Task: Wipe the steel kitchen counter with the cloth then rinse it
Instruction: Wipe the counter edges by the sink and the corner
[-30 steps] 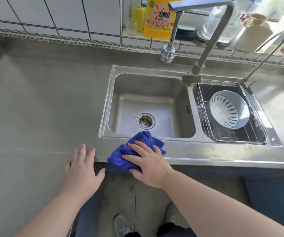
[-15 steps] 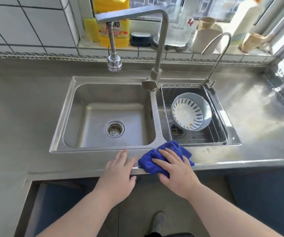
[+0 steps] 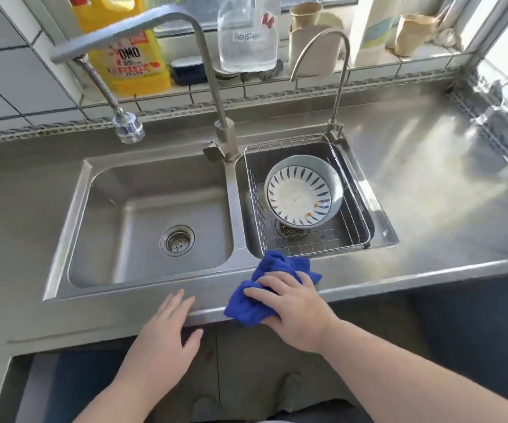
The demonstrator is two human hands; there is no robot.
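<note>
Right hand: the right hand (image 3: pixel 292 309) lay on top of the crumpled blue cloth (image 3: pixel 272 288), fingers bent over the bunched fabric and pressing it down.
Cloth: it sat on the front strip of the steel kitchen counter (image 3: pixel 430 209), just in front of the smaller right-hand basin, one corner hanging over the counter's front edge.
Left hand: the left hand (image 3: pixel 167 334) was spread flat and held nothing, its fingertips (image 3: pixel 179 297) resting at the counter's front edge, just left of the cloth.
Sink: the steel double sink (image 3: pixel 231 209) had a bare left basin with a round drain strainer (image 3: pixel 177 240).
Right basin: a wire rack (image 3: pixel 350 227) held a tilted white bowl with blue leaf marks (image 3: pixel 303 193).
Taps: a tall square-bent steel tap (image 3: pixel 204 56) and a slim curved tap (image 3: pixel 338 87) stood behind the basins.
Sill: a yellow detergent bottle (image 3: pixel 130 56) and a clear bottle (image 3: pixel 248 35) stood there.
</note>
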